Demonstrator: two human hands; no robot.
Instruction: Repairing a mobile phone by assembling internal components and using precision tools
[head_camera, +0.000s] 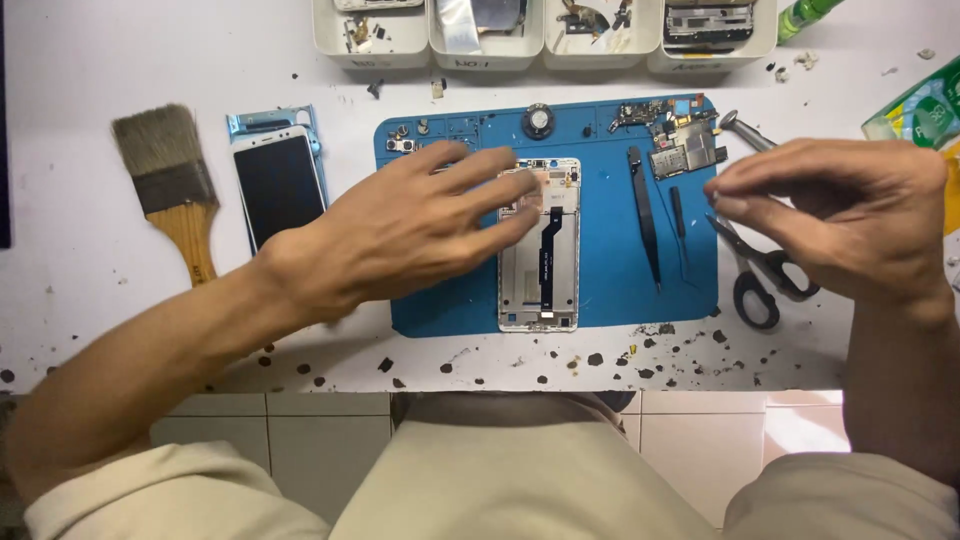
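Head view looking straight down at our desk (80, 290), white and speckled with dark chips along the near edge. We've got the opened phone frame (539, 250) lying flat in the middle of the blue rubbery mat (610, 270), long side running toward us, with a black flex ribbon (548, 255) down its centre and shiny metal edges all round.

Our left hand (400, 235) is spread flat over the mat's left half, fingers (505, 190) splayed and stretched out, tips lying over the top left part of the frame. Can't tell if they actually press on it or just float above, since it's a bit blurred. Nothing gripped there.

Our right hand (840, 215) sits past the mat's right edge, fingers (735, 190) pinched together at the tips, well apart from the frame. If there's something tiny in that pinch, we can't make it out. Right under it lie black-handled scissors (760, 270) on the bare desk.

Other bits: black tweezers (645, 215) lying lengthwise on the mat's right half, a small circuit board (685, 145) at the mat's far right corner, a round part (538, 120) at its far edge. Left of the mat there's a glossy dark-screened phone (278, 185), then a wooden-handled bristle brush (170, 185). White plastic bins (500, 50) line the far edge of the desk.
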